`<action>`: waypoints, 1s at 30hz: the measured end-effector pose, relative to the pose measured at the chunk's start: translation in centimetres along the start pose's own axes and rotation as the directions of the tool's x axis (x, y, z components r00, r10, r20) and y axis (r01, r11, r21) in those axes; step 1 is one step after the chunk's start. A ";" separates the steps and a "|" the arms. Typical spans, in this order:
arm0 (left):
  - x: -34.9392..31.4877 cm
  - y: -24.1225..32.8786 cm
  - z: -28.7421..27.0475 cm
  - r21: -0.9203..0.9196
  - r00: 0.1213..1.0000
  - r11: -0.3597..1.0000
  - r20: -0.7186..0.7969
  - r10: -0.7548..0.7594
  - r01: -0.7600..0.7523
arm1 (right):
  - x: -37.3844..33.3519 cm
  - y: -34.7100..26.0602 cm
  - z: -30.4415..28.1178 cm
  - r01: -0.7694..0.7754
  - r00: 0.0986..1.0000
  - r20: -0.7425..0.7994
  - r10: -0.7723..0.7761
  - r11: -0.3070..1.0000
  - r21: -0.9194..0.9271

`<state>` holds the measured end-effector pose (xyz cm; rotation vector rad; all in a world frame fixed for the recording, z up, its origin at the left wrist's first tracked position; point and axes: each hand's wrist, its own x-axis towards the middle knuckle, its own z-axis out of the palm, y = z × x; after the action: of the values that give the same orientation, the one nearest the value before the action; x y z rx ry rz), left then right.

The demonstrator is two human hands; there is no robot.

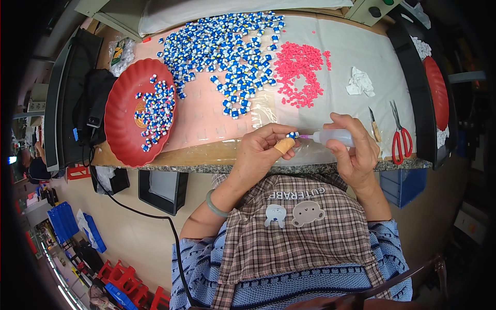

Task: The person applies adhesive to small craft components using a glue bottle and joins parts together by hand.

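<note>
My left hand point(265, 150), with a tan cover on one finger, pinches a small blue-and-white figure piece point(293, 135) near the table's front edge. A translucent squeeze bottle point(335, 137) with a thin pinkish nozzle lies in the grip of my right hand point(359, 147). Its tip points left and reaches close to the piece; whether they touch I cannot tell. Beyond my hands spreads a pile of small pink pieces point(300, 72). Many like blue-and-white pieces point(222, 44) cover the far left of the table.
At left, a red scalloped dish point(120, 113) holds more blue-and-white pieces. Red-handled scissors point(401, 144) and a wooden-handled knife point(375, 126) lie to the right, near crumpled white paper point(360, 82). A black cable point(155, 216) hangs at left. Dark crates point(163, 191) stand below the table edge.
</note>
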<state>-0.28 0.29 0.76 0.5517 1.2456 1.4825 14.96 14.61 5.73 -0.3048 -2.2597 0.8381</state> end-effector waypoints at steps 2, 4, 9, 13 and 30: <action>0.0 0.0 0.0 0.012 1.000 1.000 -0.008 0.004 -0.004 | 0.1 -0.1 -0.1 0.043 0.999 0.022 -0.042 0.999 -0.023; 0.1 -0.2 0.0 -0.001 1.000 1.000 -0.007 0.004 -0.004 | 0.2 -0.2 -0.1 0.070 0.997 0.029 -0.069 0.996 -0.053; 0.1 -0.1 0.1 0.001 1.000 1.000 -0.016 0.005 -0.005 | 0.2 0.0 0.0 0.082 0.996 0.027 -0.080 0.995 -0.051; 0.1 0.2 0.0 0.012 0.999 1.000 -0.037 -0.002 0.003 | -0.8 0.9 -0.4 -0.184 0.982 -0.015 0.191 0.964 0.190; 0.0 -0.2 -0.6 0.041 0.999 0.999 -0.051 0.006 -0.004 | 0.6 7.0 1.6 -0.502 0.862 0.127 0.491 0.862 0.074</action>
<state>-0.69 0.07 0.39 0.5472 1.3178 1.4867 13.28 19.47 0.65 -0.8411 -2.2497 1.2575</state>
